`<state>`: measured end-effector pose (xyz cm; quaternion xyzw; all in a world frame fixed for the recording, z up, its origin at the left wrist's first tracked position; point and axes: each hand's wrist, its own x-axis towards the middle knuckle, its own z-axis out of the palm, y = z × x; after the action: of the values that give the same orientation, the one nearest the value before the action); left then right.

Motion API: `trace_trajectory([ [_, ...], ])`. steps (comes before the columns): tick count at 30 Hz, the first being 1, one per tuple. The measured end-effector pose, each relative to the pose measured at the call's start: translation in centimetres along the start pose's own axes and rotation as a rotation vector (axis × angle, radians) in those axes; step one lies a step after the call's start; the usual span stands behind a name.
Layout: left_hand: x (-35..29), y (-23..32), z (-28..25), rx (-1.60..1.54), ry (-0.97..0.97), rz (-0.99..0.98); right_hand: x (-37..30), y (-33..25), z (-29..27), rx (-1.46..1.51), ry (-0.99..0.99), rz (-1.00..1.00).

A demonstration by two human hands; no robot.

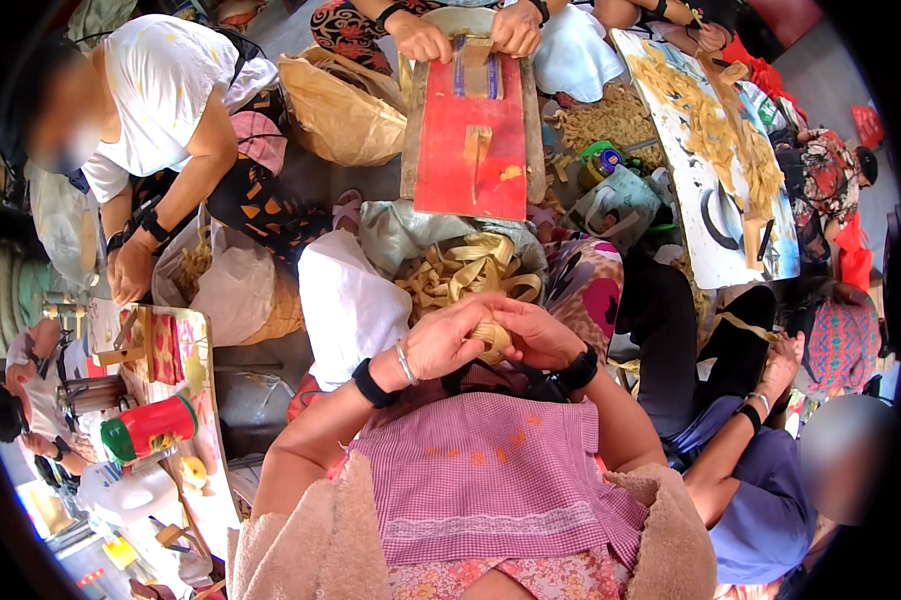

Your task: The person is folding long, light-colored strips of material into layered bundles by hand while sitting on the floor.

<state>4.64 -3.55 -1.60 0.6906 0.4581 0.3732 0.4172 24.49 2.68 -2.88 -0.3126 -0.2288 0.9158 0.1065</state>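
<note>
Close in front of my body, my left hand (442, 342) and my right hand (542, 336) meet around a small coiled bundle of flat tan strip (492, 343). The fingers of both hands are closed on it, with the bundle showing between them. Just beyond lies a heap of similar loose, curling tan strips (460, 268) in a greyish plastic bag (390, 232) between my knees. Part of the bundle is hidden by my fingers. A purple checked cloth (485, 480) covers my lap side of the hands.
Ahead stands a red-topped board (468, 165) with a wooden block, gripped by a co-worker's hands (417, 38). A white board (685, 130) with tan strips is at right. Co-workers sit close on both sides; a red-and-green jar (150, 428) stands at left.
</note>
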Motion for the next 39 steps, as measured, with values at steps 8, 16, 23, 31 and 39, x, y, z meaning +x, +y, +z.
trace_trajectory([
  [8, 0.1, -0.6, 1.8, 0.186, 0.074, -0.304, 0.1, 0.1, 1.5, -1.268, 0.329, -0.540],
  [16, 0.5, -0.7, -0.2, 0.317, 0.109, -0.230, -0.5, -0.3, 0.4, -0.235, -0.094, -0.096],
  [23, 0.6, 0.3, -0.5, 0.250, 0.309, 0.137, -0.5, 0.0, 0.1, 0.190, -0.265, -0.071],
  [31, -0.3, 2.2, -3.2, 0.334, -0.110, -0.150, -1.4, -2.7, 2.3, -0.499, 0.054, -0.027],
  [39, -0.4, 1.6, -1.8, 0.239, 0.007, -0.249, -0.6, 0.0, 3.1, -0.824, 0.314, -0.351],
])
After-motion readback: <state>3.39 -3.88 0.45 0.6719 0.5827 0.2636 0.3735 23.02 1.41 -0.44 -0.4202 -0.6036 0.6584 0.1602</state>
